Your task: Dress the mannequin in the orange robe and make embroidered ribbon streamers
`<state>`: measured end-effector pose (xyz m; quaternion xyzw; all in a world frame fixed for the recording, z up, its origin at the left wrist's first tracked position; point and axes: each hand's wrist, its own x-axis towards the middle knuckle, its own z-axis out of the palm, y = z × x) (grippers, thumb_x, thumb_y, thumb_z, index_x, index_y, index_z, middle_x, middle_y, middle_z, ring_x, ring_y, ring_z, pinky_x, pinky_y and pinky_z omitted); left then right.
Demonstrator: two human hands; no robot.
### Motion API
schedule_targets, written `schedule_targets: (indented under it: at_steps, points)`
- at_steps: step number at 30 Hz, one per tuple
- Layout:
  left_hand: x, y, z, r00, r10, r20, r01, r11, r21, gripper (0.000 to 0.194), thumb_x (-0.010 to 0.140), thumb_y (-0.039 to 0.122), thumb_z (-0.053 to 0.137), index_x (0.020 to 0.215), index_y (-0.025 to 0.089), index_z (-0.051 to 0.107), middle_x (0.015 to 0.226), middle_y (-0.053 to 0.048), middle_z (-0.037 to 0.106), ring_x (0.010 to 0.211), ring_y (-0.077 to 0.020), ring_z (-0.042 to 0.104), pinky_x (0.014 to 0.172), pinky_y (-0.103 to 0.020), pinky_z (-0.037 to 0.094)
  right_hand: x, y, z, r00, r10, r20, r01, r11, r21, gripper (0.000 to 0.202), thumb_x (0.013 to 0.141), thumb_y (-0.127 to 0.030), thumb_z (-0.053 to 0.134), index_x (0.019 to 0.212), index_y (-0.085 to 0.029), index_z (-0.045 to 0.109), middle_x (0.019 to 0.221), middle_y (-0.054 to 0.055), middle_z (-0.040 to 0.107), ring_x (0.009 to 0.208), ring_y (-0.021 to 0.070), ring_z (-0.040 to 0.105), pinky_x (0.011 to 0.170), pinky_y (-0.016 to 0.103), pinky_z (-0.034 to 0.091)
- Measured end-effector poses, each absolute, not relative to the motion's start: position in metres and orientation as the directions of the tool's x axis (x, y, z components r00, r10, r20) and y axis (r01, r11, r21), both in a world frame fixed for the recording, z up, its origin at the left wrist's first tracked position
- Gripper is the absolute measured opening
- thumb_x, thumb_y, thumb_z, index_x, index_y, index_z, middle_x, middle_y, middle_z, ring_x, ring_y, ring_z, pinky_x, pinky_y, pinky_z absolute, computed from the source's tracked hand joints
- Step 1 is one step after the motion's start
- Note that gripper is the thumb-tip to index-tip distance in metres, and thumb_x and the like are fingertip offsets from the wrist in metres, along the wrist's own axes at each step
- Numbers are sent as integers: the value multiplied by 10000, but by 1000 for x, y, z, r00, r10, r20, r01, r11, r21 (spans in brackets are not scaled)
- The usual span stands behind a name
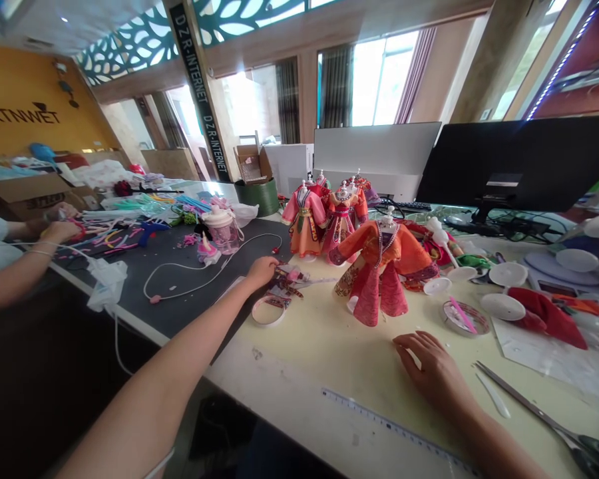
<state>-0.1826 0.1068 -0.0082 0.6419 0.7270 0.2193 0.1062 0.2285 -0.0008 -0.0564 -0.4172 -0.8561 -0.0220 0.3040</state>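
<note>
My left hand [263, 273] reaches to the middle of the table, its fingers curled at the edge of a small pile of patterned trim strips [287, 283]. What lies between those fingers is hidden. Just below the pile is a roll of white tape [269, 311]. My right hand [429, 359] rests on the pale mat with fingers loosely stretched and nothing in them. Beyond it stands a miniature orange and red robe [379, 266] on a white doll stand. Several smaller dressed figures [324, 216] are grouped behind that robe.
Scissors [539, 409] and a ruler [389, 426] lie near the front edge. A round dish [464, 316] holds a pink stick. White discs and red cloth [544, 316] crowd the right. Monitors [519, 163] stand behind. A lidded cup [221, 229] and another person's arm [30, 263] are left.
</note>
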Motion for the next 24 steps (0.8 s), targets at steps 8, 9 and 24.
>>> schedule_targets:
  at_steps: [8,9,24]
  points:
    - [-193,94,-5,-59,998,-17,877,60,476,286,878,314,513,1110,152,549,1127,-81,564,954,-190,575,808,-378,502,229,1,-56,-474,701,533,723,656,-219,166,876,-251,430,852,-232,593,830,35,685,766,181,634,866,390,451]
    - [-193,91,-6,-53,998,-35,876,63,478,284,877,314,513,1109,154,550,1127,-80,564,958,-192,574,810,-378,501,229,1,-56,-480,703,525,720,658,-222,165,878,-255,429,853,-232,590,829,36,682,767,182,631,857,389,453]
    - [-191,83,36,-166,983,80,558,27,829,140,717,265,633,768,138,606,715,-10,627,730,-159,609,696,-283,493,230,-1,-53,-485,705,518,710,663,-237,182,885,-284,424,842,-234,593,813,42,674,763,190,625,809,379,470]
